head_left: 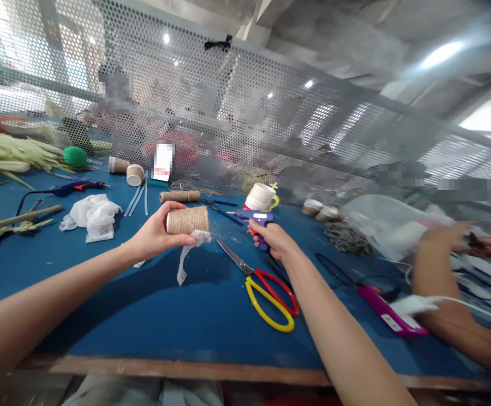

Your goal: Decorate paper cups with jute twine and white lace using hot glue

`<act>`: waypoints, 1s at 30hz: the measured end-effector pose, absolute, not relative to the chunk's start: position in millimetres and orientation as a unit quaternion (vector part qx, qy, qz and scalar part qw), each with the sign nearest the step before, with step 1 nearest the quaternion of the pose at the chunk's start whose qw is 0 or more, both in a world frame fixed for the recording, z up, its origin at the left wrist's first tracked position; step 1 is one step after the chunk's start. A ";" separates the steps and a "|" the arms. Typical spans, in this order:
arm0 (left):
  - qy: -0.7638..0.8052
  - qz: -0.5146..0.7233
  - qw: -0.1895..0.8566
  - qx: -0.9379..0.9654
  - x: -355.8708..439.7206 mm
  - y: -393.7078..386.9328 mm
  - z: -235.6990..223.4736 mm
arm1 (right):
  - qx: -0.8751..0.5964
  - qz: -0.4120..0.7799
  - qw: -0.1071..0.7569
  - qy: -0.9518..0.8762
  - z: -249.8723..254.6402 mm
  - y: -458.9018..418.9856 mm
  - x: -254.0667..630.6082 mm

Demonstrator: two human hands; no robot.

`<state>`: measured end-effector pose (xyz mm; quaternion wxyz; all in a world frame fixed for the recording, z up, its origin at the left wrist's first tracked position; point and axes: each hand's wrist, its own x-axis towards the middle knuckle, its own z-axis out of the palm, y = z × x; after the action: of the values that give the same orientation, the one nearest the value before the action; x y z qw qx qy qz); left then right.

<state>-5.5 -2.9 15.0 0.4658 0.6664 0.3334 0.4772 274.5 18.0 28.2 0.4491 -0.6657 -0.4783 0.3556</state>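
Note:
My left hand (165, 231) is closed round a small cup wrapped in brown twine (188, 220), tipped on its side above the table. A strip of white lace (183, 265) hangs from the cup's rim by my thumb. In my right hand (273, 239) is a blue glue gun (263, 217), its nozzle pointing left toward the cup. Between and below my hands lie scissors (271, 296) with one red and one yellow handle, their blades slightly apart.
A blue table (152, 321) ends at a perforated metal screen (211, 101). Bunched lace (93, 217), another glue gun (78, 186) and a twine roll (180, 196) lie leftward. A purple power strip (387, 313) and a co-worker's arm (435, 282) are right.

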 end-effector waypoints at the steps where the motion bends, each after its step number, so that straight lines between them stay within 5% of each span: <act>1: 0.332 0.478 0.477 0.659 -5.2 -3.0 14.8 | -0.673 0.356 0.437 -0.479 22.3 21.8 275.6; 12: 0.315 0.480 0.575 0.583 -2.3 -3.7 15.0 | -0.753 0.217 0.302 -0.543 10.5 35.7 277.2; 17: 0.317 0.468 0.631 0.531 -0.4 -5.0 13.5 | -0.693 0.161 0.323 -0.624 47.4 1.2 242.5; 22: 0.306 0.457 0.655 0.518 2.2 -7.2 7.9 | -0.438 0.259 0.343 -0.790 63.2 -40.8 196.2; 30: 0.298 0.436 0.668 0.525 6.4 -12.8 6.1 | -0.442 0.227 0.385 -0.778 44.3 -39.9 181.7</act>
<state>6.4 -12.8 6.1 0.6677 0.5246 0.2985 0.4358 181.7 -39.9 44.3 0.3850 -0.4420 -0.7778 0.2269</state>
